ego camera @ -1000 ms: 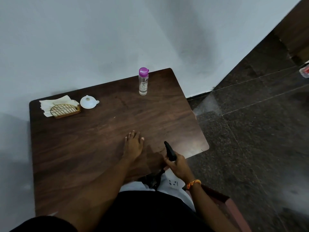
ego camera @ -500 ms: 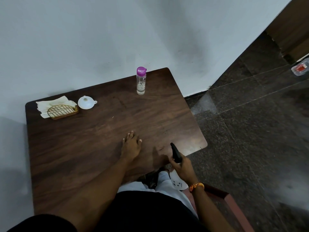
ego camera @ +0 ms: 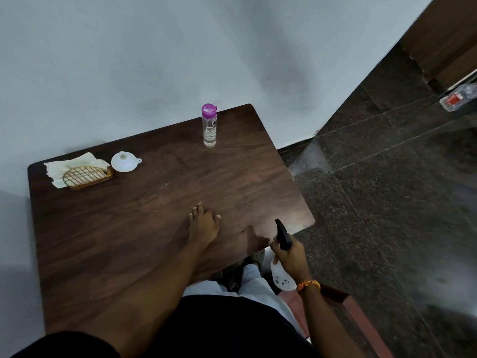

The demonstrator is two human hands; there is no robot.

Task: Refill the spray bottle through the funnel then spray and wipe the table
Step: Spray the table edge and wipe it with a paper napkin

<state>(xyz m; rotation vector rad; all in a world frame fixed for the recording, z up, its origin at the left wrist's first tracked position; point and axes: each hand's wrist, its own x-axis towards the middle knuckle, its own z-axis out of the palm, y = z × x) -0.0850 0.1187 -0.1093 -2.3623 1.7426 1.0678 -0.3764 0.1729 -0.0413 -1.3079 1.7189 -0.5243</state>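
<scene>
Gripping the spray bottle (ego camera: 281,264) just off the tabletop's (ego camera: 129,228) near right corner, right hand (ego camera: 290,254) fingers curled round it; left hand (ego camera: 204,226) lay flat on the tabletop, funnel (ego camera: 125,162) near far left corner.

I see the bench (ego camera: 129,241) against the wall: napkins (ego camera: 74,164) far left, funnel (ego camera: 124,162) just right of them, bottle (ego camera: 209,125) far right, sprayer (ego camera: 282,254) off the near right edge.
</scene>
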